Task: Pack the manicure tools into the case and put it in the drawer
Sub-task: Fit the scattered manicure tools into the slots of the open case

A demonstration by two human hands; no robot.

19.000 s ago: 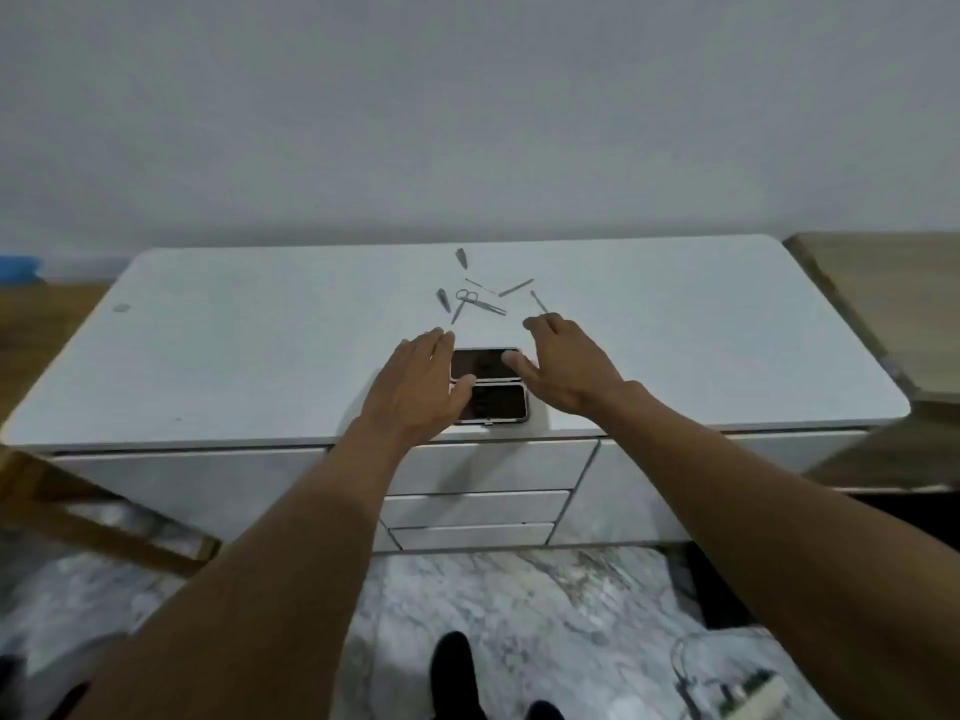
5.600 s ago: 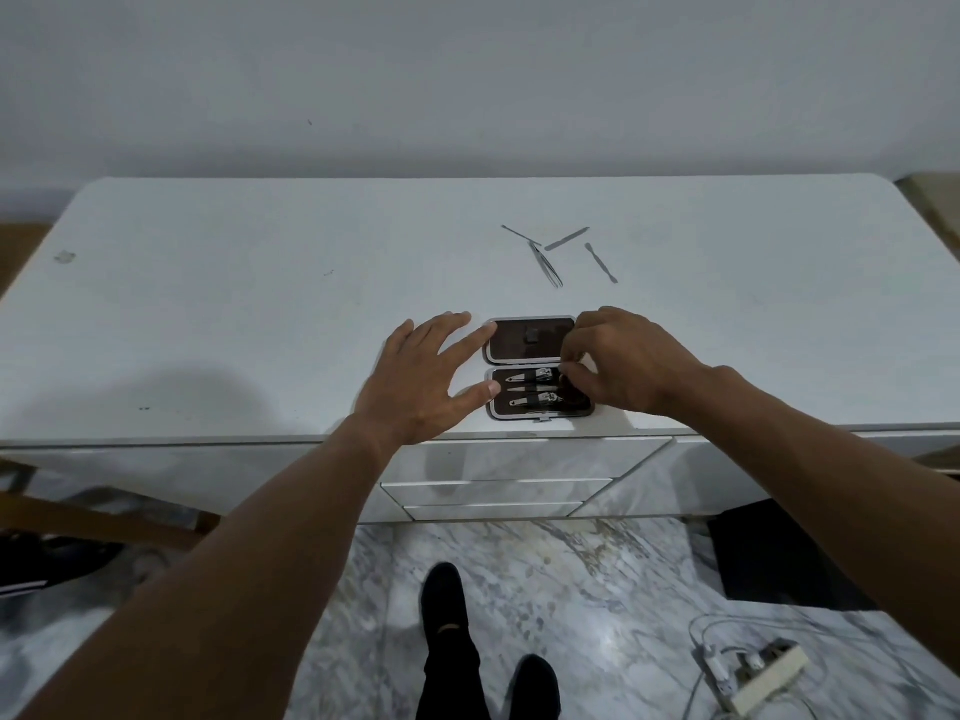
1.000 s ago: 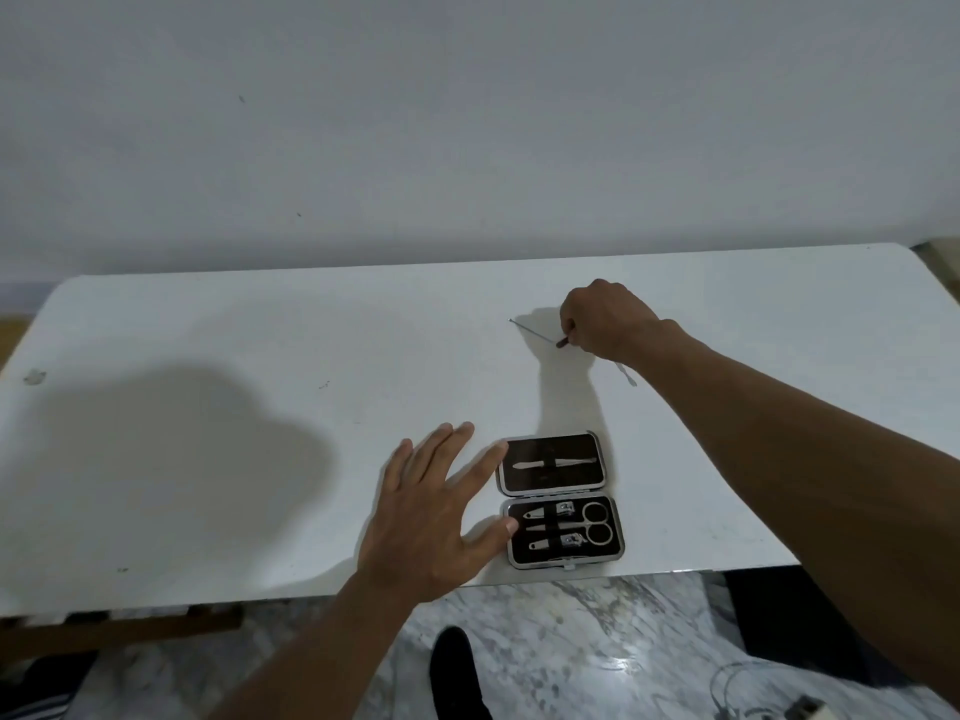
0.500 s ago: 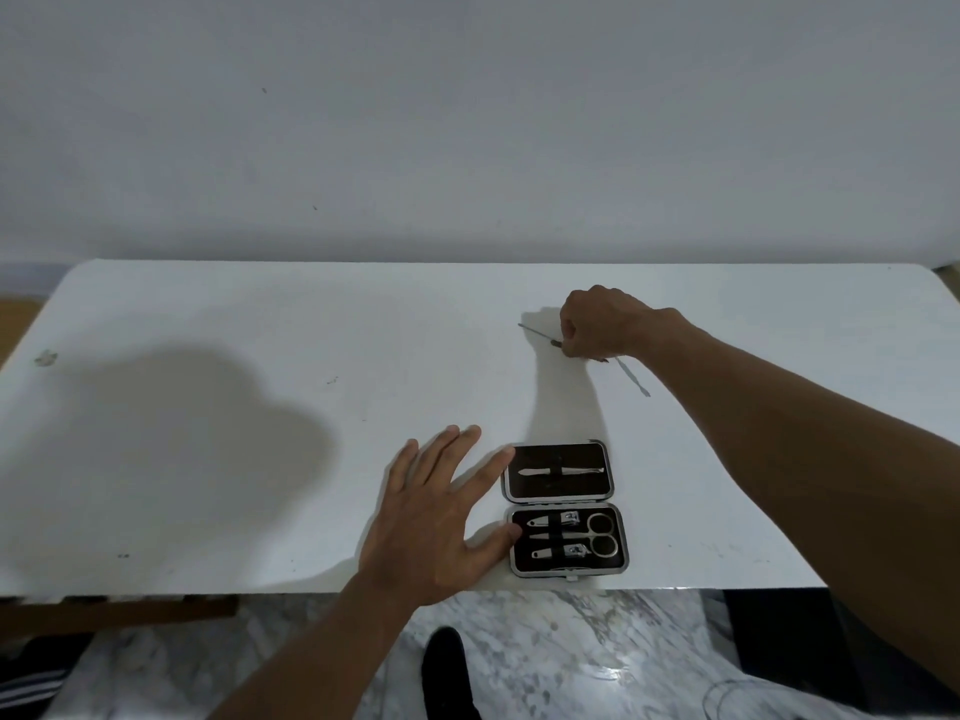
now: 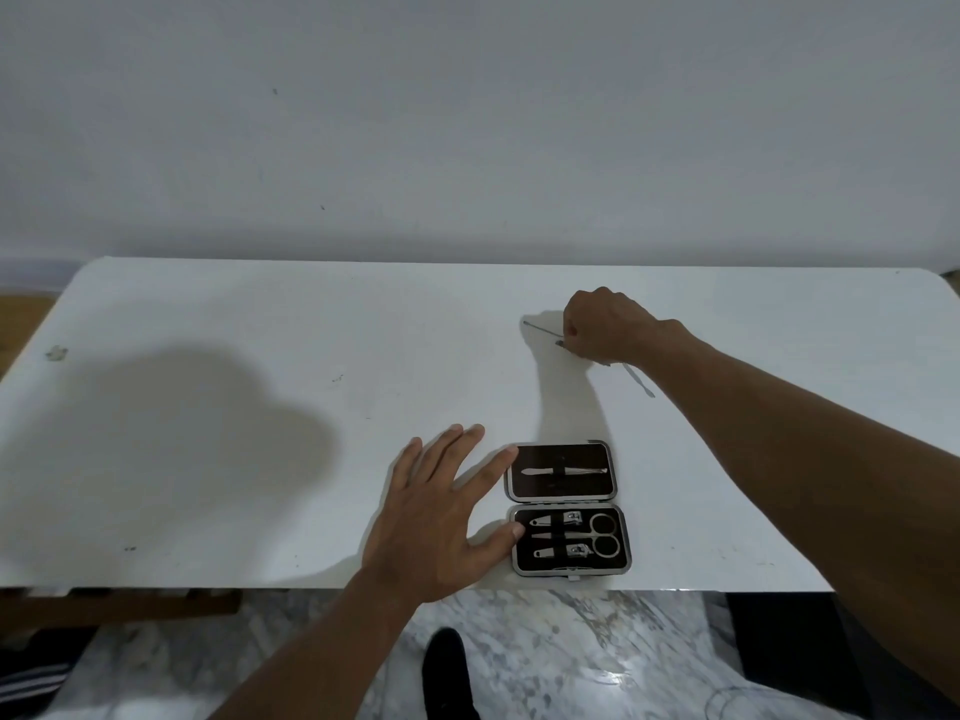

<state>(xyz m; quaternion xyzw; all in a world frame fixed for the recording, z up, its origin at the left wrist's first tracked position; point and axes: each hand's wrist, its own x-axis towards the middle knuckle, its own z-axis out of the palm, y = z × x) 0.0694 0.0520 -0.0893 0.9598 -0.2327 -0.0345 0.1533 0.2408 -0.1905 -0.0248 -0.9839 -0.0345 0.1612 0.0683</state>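
Lying open, one case (image 5: 569,506) with four tools; left hand (image 5: 441,517) splayed, right hand (image 5: 605,324) pinching one pick (image 5: 543,330).

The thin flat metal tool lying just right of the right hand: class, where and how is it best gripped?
Probably pinch the thin flat metal tool at its mid-shaft from above, thumb and fingertip on the long edges. It lies flat on the white tabletop, angled, so there's nothing to get under.

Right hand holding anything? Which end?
Right hand is closed on a thin metal tool near its thicker end; left hand holds nothing.
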